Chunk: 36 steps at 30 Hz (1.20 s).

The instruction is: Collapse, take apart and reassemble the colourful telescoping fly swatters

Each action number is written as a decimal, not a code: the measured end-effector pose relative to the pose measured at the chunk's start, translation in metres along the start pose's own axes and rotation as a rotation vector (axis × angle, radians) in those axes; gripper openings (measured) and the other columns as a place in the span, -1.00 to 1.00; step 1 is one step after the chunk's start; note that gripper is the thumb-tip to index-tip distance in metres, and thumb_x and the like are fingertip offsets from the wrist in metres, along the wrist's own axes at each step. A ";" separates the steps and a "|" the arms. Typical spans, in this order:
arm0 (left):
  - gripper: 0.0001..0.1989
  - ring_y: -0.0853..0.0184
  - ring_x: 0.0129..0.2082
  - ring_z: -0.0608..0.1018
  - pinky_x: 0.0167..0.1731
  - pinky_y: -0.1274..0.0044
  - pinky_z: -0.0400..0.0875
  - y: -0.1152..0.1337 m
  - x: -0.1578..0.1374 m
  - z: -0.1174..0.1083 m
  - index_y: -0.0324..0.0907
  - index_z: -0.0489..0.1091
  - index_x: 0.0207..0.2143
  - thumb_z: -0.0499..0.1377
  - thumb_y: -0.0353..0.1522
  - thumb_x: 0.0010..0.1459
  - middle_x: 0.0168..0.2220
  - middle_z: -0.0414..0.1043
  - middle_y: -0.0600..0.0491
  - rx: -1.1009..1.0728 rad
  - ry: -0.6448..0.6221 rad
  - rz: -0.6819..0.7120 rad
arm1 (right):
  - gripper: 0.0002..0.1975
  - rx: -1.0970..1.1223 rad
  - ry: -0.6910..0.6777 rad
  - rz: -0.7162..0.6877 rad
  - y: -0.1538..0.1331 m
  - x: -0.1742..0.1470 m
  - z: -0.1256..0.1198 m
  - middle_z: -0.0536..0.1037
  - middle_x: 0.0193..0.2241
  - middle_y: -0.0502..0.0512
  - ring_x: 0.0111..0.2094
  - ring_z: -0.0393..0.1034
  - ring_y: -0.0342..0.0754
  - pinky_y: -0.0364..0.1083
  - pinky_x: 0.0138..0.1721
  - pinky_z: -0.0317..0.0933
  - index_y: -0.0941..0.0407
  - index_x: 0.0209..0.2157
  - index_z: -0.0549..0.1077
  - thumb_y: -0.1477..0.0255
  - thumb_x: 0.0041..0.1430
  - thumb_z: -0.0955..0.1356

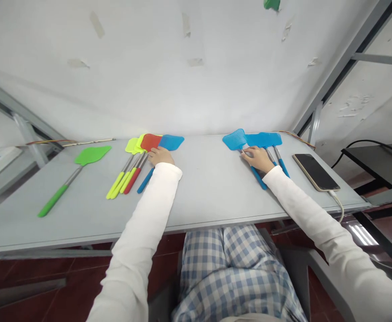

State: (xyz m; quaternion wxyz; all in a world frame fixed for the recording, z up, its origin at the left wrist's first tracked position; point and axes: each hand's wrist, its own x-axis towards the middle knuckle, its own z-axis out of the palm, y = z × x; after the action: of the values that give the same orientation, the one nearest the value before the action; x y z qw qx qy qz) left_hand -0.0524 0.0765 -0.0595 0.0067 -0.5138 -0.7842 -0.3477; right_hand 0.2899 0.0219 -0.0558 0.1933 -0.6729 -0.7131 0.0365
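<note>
My left hand (pixel 161 156) is closed over the metal shaft of a blue fly swatter (pixel 171 141), hiding most of that shaft. Right beside it lies a red fly swatter (pixel 151 141), partly over several yellow fly swatters (pixel 131 145) whose handles fan toward me. My right hand (pixel 259 159) pinches another blue fly swatter (pixel 236 139) at its shaft just below the head. More blue fly swatters (pixel 274 138) lie to the right, partly behind that hand. Off on the left, a green fly swatter (pixel 93 154) lies on its own.
A phone (pixel 316 172) with a white charging cable (pixel 337 201) rests at the right end of the grey table (pixel 202 192). A white wall (pixel 196 89) stands behind it. Metal frame posts (pixel 31 139) rise at both ends. A dark stand (pixel 380 163) is farther right.
</note>
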 end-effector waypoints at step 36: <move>-0.63 0.16 -0.11 0.51 -0.24 0.44 0.26 0.037 -0.014 -0.027 -0.05 0.50 -0.07 0.00 -0.12 0.29 -0.18 0.54 -0.10 -0.089 -0.226 0.815 | -0.66 -0.271 0.362 -0.190 -0.015 0.038 -0.042 0.52 -0.13 0.24 0.17 0.15 0.24 0.29 0.20 -0.24 0.09 -0.16 0.58 0.28 0.36 0.21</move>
State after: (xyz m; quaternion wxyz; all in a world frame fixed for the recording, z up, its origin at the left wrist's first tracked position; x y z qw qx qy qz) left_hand -0.0251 0.0591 -0.0242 0.0355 -0.8166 -0.4969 -0.2916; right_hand 0.2882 0.0483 -0.0038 0.2283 -0.6182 -0.7253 -0.1990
